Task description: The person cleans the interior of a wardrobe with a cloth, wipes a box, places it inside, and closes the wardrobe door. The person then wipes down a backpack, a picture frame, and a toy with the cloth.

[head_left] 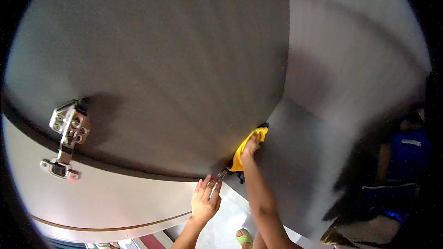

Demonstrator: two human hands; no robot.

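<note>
Right hand (252,145): fingers closed over our yellow cloth (238,157), at the dark panel's (175,60) near right corner.
Left hand (206,198): fingers loosely spread, tips by the metal fitting (223,174); we see nothing gripped.
Cloth: we'd do well to keep it flat, pressure even.
Edges: the fitting sits just left of the cloth and could snag it.
Room: the dark panel stretches far and left; we should mind the jutting hinge (71,127).
</note>
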